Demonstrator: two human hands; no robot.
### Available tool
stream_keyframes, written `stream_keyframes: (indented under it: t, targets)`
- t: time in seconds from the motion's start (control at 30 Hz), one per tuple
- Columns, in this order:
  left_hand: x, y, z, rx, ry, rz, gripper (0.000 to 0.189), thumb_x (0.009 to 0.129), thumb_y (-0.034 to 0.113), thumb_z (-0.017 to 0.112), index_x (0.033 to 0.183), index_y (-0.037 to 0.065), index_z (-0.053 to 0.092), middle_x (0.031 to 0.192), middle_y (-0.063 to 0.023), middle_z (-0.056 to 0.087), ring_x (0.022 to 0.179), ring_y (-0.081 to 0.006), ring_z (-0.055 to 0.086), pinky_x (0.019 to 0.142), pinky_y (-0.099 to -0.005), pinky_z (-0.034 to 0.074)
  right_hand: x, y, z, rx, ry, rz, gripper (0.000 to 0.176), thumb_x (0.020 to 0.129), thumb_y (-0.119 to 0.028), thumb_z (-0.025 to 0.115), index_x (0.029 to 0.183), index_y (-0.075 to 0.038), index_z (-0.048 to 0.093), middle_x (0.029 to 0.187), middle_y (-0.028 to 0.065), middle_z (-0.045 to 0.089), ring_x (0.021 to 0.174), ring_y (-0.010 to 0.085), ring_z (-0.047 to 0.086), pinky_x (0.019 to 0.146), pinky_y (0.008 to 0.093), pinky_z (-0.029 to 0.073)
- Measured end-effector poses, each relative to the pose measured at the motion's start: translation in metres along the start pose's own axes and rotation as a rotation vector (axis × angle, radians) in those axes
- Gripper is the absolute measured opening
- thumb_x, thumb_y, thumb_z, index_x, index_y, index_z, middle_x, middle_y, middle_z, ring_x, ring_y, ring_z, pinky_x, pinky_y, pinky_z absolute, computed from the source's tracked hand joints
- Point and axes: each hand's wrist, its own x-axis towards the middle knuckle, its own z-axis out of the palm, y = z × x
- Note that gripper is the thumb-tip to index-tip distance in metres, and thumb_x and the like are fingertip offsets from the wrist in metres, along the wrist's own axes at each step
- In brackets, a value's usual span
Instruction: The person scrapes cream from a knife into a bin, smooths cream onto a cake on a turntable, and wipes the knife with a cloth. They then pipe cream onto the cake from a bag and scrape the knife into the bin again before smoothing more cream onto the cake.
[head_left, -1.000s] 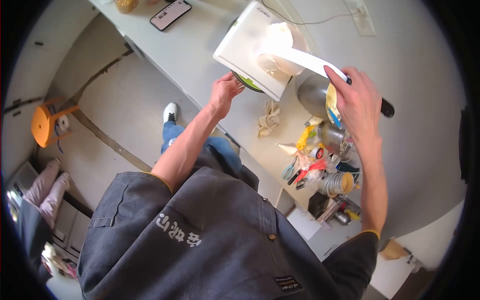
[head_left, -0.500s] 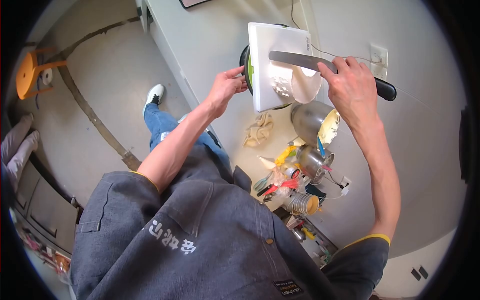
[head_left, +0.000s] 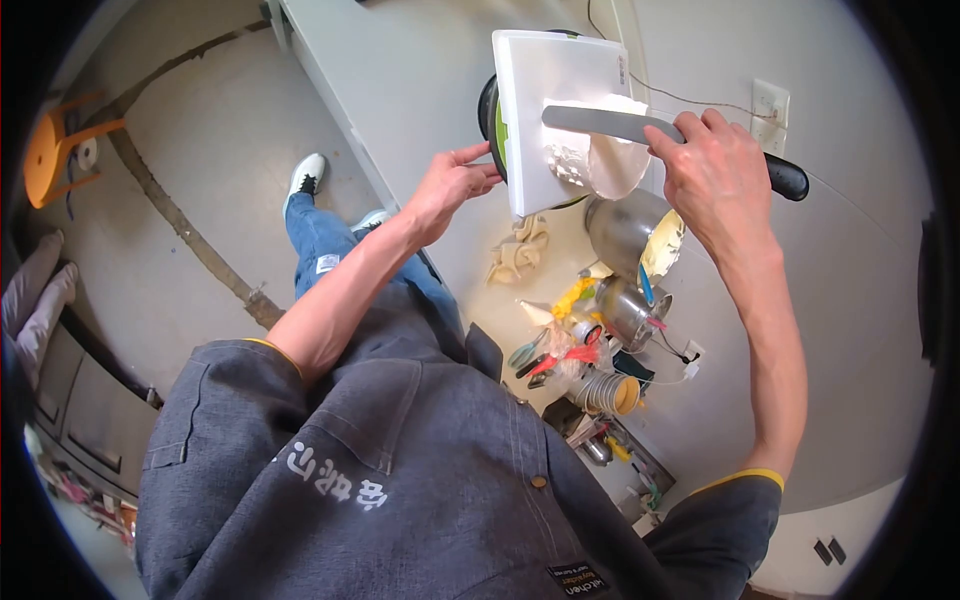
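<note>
The right hand (head_left: 720, 180) is closed tight around the black handle of a long flat metal spatula (head_left: 600, 122). Its blade lies across the round white cake (head_left: 610, 160). The cake sits on a square white board (head_left: 545, 90) – and the board is on a round black-and-green stand (head_left: 492, 115) on the grey desk (head_left: 420, 70). The left hand (head_left: 450, 190) has its fingertips at the rim of the stand; I cannot tell if it grips. A shiny steel bowl (head_left: 625, 225) and a crumpled cloth (head_left: 520, 250) are just beside the stand.
</note>
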Motion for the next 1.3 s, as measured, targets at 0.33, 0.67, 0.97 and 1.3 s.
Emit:
stream_keyframes:
  t: [0.33, 0.67, 0.97, 1.3]
  targets:
    - [0.010, 0.038, -0.006, 0.080, 0.021, 0.063, 0.071, 0.089, -0.007, 0.044, 0.160, -0.006, 0.039, 0.148, -0.0232, 0.060, 0.135, -0.0242, 0.061, 0.120, -0.0368, 0.043, -0.008, -0.011, -0.007, -0.014, -0.149, 0.011, 0.036, 0.075, -0.004, 0.076, 0.108, -0.016, 0.081, 0.088, 0.0037, 0.070, 0.088, 0.0229, 0.067, 0.076, 0.0385, 0.057]
    - [-0.004, 0.012, -0.008, -0.110, -0.021, -0.051, 0.074, 0.081, -0.014, 0.039, 0.155, -0.007, 0.045, 0.153, -0.0221, 0.057, 0.145, -0.0300, 0.052, 0.126, -0.0385, 0.038, -0.010, -0.018, -0.010, 0.029, -0.007, -0.055, 0.002, 0.079, -0.009, 0.072, 0.081, -0.009, 0.073, 0.075, 0.0048, 0.066, 0.082, 0.0224, 0.067, 0.066, 0.0363, 0.053]
    - [0.002, 0.031, -0.008, -0.168, -0.041, 0.086, 0.072, 0.082, -0.014, 0.039, 0.153, -0.013, 0.042, 0.154, -0.0241, 0.054, 0.145, -0.0295, 0.053, 0.126, -0.0388, 0.040, -0.014, -0.030, -0.017, 0.034, -0.009, -0.076, 0.005, 0.076, -0.012, 0.073, 0.078, -0.008, 0.072, 0.074, 0.0049, 0.066, 0.081, 0.0221, 0.067, 0.066, 0.0353, 0.052]
    - [0.000, 0.024, -0.011, -0.171, -0.040, 0.105, 0.069, 0.086, -0.014, 0.040, 0.155, -0.015, 0.040, 0.157, -0.0241, 0.051, 0.146, -0.0278, 0.052, 0.125, -0.0376, 0.040, -0.011, -0.014, -0.029, 0.074, 0.003, -0.026, 0.014, 0.075, -0.012, 0.074, 0.088, -0.011, 0.076, 0.080, 0.0033, 0.068, 0.084, 0.0229, 0.067, 0.070, 0.0377, 0.054]
